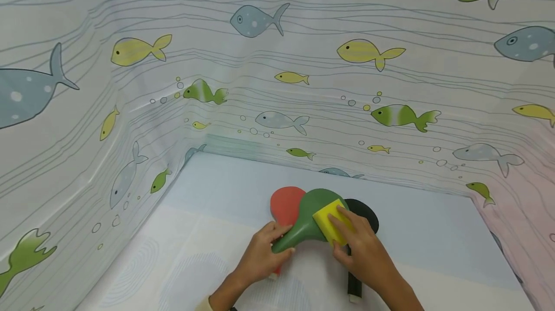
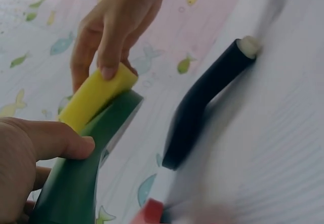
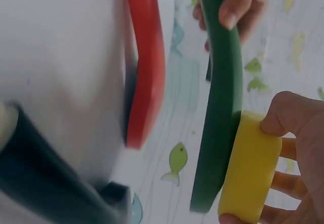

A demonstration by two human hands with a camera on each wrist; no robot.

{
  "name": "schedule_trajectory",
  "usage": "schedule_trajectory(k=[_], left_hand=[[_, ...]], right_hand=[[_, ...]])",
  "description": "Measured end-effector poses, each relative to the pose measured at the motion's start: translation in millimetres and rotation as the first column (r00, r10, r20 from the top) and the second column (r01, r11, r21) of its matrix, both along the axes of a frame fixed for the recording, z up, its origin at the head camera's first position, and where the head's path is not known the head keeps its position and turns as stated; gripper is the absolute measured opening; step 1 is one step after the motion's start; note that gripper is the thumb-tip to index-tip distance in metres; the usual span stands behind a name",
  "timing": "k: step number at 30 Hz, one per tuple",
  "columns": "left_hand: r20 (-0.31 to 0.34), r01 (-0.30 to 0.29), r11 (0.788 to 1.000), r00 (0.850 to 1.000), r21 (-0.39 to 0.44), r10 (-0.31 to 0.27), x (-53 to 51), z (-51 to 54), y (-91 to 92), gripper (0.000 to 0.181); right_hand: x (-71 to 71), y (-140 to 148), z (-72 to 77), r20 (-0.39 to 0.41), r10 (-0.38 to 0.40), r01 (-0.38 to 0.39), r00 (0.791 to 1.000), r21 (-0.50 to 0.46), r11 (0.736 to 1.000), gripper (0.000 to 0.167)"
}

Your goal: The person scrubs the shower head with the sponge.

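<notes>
Fish-printed sheeting point(image 1: 312, 26) walls the back and both sides: green, yellow and blue-grey fish among wavy lines, a pink cast at far right. Below it we note a pale work surface point(image 1: 451, 248), blue-tinted toward the rear, faint ring patterns at left. Two round-headed paddles lie on it, a black one point(image 1: 366, 212) at right and a red one point(image 1: 285, 202) at left. A green paddle point(image 1: 310, 209) is held up between and above them, clear of the surface in the wrist views. Our left hand point(image 1: 262, 248) grips its handle, thumb on top. Our right hand point(image 1: 362, 248) pinches a yellow sponge point(image 1: 325, 222), one side against the green head. We judge the step to be wiping that head; the next move, we think, calls for a steady handle and light, even pressure across the remaining face.
</notes>
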State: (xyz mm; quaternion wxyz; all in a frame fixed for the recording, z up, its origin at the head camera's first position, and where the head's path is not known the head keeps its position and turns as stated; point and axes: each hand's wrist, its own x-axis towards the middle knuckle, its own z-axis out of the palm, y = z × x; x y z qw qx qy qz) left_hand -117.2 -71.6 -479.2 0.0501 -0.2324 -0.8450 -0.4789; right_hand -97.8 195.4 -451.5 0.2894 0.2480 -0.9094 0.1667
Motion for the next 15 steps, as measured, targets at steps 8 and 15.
schedule_trajectory(k=[8, 15], left_hand=[[-0.022, 0.05, 0.998, 0.999, 0.045, -0.049, 4.2, -1.8, -5.1, 0.049], [-0.057, 0.049, 0.997, 0.997, 0.059, -0.046, 5.2, -3.3, -12.2, 0.05]], right_hand=[[-16.4, 50.0, -8.0, 0.057, -0.185, 0.188, 0.981, -0.059, 0.98, 0.06], [-15.3, 77.1, -1.1, 0.09, -0.318, 0.327, 0.944, -0.119, 0.937, 0.058]])
